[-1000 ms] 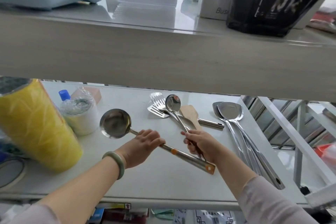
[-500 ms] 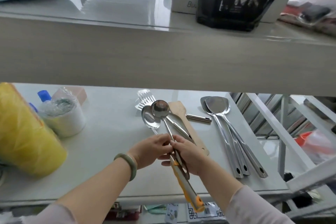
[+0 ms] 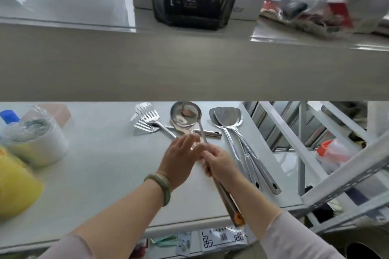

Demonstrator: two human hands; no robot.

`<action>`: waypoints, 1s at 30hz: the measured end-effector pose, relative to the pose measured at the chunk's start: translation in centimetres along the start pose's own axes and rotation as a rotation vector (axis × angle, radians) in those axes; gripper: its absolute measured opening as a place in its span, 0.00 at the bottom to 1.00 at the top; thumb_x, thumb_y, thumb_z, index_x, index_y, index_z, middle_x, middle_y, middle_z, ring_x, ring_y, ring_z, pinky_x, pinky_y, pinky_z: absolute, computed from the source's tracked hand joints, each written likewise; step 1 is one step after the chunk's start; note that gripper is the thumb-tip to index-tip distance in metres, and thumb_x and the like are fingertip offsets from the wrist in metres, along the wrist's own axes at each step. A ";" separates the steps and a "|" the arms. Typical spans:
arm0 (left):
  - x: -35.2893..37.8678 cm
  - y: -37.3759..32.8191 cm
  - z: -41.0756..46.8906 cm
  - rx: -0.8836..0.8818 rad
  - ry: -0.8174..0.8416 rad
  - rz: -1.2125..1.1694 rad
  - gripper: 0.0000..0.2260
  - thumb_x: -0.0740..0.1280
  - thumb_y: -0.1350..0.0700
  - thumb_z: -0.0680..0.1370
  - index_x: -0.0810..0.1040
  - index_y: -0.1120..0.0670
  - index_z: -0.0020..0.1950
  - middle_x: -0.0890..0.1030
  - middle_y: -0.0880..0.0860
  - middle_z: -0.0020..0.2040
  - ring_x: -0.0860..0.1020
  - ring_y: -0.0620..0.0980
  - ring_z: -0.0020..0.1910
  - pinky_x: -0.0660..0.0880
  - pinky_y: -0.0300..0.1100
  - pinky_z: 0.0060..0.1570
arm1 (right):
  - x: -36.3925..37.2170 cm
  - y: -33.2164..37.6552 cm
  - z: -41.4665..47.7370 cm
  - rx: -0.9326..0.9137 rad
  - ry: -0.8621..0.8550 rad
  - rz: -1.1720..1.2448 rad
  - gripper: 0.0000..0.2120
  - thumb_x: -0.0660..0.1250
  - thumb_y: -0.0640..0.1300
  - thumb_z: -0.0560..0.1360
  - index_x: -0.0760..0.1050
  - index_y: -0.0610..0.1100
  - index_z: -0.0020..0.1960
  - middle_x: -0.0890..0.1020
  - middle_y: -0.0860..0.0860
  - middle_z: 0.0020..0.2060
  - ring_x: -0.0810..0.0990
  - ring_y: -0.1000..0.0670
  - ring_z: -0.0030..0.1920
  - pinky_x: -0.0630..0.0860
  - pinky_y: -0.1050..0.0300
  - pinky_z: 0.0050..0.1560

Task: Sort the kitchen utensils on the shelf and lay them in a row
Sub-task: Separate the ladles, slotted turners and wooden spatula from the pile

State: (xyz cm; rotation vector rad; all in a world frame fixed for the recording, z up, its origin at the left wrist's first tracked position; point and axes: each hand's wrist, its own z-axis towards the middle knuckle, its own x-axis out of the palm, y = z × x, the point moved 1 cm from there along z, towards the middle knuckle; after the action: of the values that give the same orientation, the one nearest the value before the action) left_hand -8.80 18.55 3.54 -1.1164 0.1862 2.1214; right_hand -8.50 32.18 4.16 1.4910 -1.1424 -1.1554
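At lower centre, the right hand is gripping two ladles by their handles; the left hand is hovering beside it, fingers straight, grasping nothing. Farther up the shelf, the ladle bowls are sitting between slotted turners and solid spatulas.

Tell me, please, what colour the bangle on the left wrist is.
The bangle is pale jade green; the head view shows it.
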 end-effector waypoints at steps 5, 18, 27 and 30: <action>2.8 -1.5 -0.6 -0.045 0.241 -0.004 0.18 0.60 0.63 0.69 0.71 0.52 0.59 0.75 0.55 0.57 0.77 0.56 0.54 0.75 0.46 0.58 | -5.5 -1.3 2.7 0.060 -0.276 -0.322 0.10 0.68 0.41 0.71 0.75 0.39 0.51 0.73 0.50 0.28 0.73 0.48 0.28 0.72 0.50 0.34; 7.0 -2.0 0.6 -0.285 0.778 0.146 0.22 0.55 0.55 0.79 0.58 0.45 0.73 0.50 0.54 0.78 0.46 0.55 0.77 0.48 0.50 0.75 | -8.1 -3.0 6.6 0.137 -0.277 -0.762 0.04 0.61 0.38 0.68 0.71 0.37 0.38 0.79 0.41 0.35 0.78 0.39 0.38 0.71 0.53 0.35; 4.9 -1.8 0.5 -0.374 0.817 0.190 0.19 0.55 0.58 0.79 0.64 0.46 0.69 0.56 0.54 0.76 0.47 0.62 0.76 0.56 0.55 0.70 | -8.1 -2.7 7.5 0.149 -0.349 -0.961 0.12 0.57 0.36 0.74 0.77 0.32 0.49 0.76 0.37 0.50 0.73 0.40 0.44 0.71 0.55 0.46; 4.6 -1.3 -0.1 -0.398 0.817 0.192 0.19 0.55 0.58 0.79 0.63 0.46 0.69 0.56 0.53 0.75 0.47 0.62 0.76 0.58 0.56 0.70 | -8.1 -2.5 7.9 0.171 -0.352 -1.034 0.13 0.56 0.38 0.76 0.77 0.34 0.50 0.80 0.39 0.49 0.77 0.38 0.52 0.70 0.55 0.44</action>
State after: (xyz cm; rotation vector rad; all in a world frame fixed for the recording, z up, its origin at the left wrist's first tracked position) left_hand -9.54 21.95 0.21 -2.2434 0.2579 1.7752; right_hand -17.01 39.67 1.67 2.1576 -0.6506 -2.1076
